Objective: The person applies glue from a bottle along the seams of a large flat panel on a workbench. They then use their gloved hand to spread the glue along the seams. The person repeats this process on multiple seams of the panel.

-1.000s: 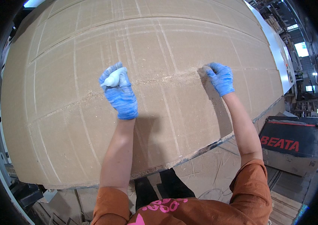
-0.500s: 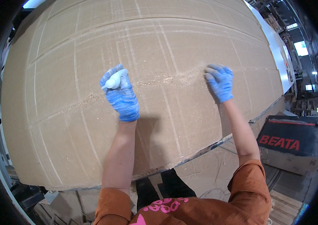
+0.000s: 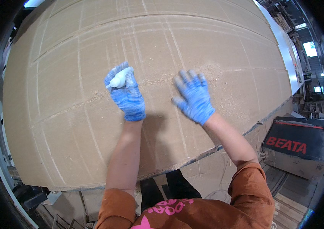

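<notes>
My left hand (image 3: 126,98), in a blue knit glove, is wrapped round a pale blue squeeze bottle (image 3: 120,78) with a pointed nozzle tipped toward the lower left. It is held over the cardboard-covered table (image 3: 58,145). To its right, my right hand (image 3: 195,97), in a matching glove, is spread out palm down with the fingers apart, on or just over the cardboard. Sawdust (image 3: 228,86) lies scattered right of that hand, and a thin line of it runs along a groove between both hands toward the left.
The brown cardboard has pale lines and creases across it. The table's near edge (image 3: 202,154) runs close to my body. Below right, on the floor, stands a black and brown carton (image 3: 297,143) with red markings. A white panel (image 3: 280,42) lies along the far right edge.
My right hand has moved left toward my left hand, and its curled fingers have spread. Sawdust now shows where it was. The left hand keeps the bottle, almost in place.
</notes>
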{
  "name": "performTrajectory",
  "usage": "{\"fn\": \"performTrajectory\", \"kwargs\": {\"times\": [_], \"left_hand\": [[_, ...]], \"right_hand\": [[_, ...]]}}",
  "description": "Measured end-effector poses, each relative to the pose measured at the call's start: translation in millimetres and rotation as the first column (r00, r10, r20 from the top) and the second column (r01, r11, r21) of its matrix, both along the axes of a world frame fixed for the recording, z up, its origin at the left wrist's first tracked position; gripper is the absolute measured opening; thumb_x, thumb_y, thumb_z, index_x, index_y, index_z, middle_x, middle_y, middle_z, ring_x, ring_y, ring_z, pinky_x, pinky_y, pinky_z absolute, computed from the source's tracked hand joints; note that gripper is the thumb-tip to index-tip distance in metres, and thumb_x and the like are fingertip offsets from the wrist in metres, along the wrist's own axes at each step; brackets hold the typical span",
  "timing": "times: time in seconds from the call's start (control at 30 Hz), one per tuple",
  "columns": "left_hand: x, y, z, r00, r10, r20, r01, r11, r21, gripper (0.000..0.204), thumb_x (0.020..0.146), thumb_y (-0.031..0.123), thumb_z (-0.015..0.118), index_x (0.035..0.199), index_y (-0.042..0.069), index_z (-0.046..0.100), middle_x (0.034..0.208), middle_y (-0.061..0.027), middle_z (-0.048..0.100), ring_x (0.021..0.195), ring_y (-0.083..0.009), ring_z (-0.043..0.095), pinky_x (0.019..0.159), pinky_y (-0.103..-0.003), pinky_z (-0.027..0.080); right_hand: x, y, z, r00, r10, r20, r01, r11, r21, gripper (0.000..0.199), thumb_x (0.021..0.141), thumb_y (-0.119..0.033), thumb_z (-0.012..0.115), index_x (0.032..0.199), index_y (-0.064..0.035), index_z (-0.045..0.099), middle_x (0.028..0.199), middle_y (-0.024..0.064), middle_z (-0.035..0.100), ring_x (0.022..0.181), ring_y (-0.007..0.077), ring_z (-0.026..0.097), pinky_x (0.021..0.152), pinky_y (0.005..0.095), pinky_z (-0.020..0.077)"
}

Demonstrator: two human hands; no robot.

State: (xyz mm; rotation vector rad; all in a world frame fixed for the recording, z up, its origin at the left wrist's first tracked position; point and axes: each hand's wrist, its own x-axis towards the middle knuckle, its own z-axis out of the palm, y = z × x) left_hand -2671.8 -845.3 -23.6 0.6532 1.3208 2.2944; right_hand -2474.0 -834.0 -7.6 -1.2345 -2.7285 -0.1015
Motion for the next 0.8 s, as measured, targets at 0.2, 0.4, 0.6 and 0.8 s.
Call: {"fn": "performTrajectory", "kwargs": {"times": [0.2, 0.4, 0.6, 0.8], "left_hand": [[-2, -2, 1, 0.999, -0.012, 0.049, 0.012, 1.000, -0.001, 0.028, 0.085, -0.001, 0.063, 0.108, 0.006, 0.049, 0.107, -0.0094, 0.061, 0.098, -0.0136, 0.058, 0.090, -0.028, 0.046], [-3, -2, 1, 0.999, -0.017, 0.046, 0.019, 0.999, -0.039, 0.029, 0.085, -0.001, 0.063, 0.109, 0.006, 0.049, 0.107, -0.0094, 0.061, 0.098, -0.0140, 0.058, 0.090, -0.029, 0.046], [-1, -2, 1, 0.997, -0.025, 0.070, 0.025, 1.000, -0.011, 0.029, 0.085, -0.001, 0.063, 0.109, 0.006, 0.049, 0.107, -0.0092, 0.061, 0.099, -0.0140, 0.058, 0.090, -0.029, 0.047], [-2, 0, 1, 1.000, 0.003, 0.009, -0.003, 1.000, -0.031, 0.028, 0.085, -0.001, 0.064, 0.107, 0.006, 0.049, 0.107, -0.0087, 0.061, 0.098, -0.0133, 0.058, 0.090, -0.029, 0.047]], "right_hand": [[11, -5, 8, 0.994, -0.064, -0.090, 0.062, 0.998, -0.026, 0.067, 0.081, -0.055, 0.055, 0.133, -0.0125, 0.049, 0.141, 0.0182, 0.039, 0.132, 0.0394, 0.031, 0.111, 0.0525, 0.0130], [19, -9, 10, 0.999, -0.016, -0.032, 0.014, 0.998, -0.057, 0.074, 0.079, -0.055, 0.058, 0.134, -0.0073, 0.046, 0.142, 0.0211, 0.036, 0.133, 0.0400, 0.031, 0.110, 0.0539, 0.0152], [31, -18, -4, 0.978, -0.206, 0.010, 0.207, 0.977, -0.060, 0.080, 0.079, -0.057, 0.058, 0.136, -0.0036, 0.041, 0.145, 0.0212, 0.033, 0.135, 0.0396, 0.027, 0.110, 0.0542, 0.0138], [22, -6, 0, 0.985, -0.175, -0.008, 0.174, 0.983, -0.057, 0.082, 0.079, -0.057, 0.058, 0.138, -0.0037, 0.039, 0.145, 0.0210, 0.032, 0.135, 0.0394, 0.026, 0.111, 0.0539, 0.0124]]}}
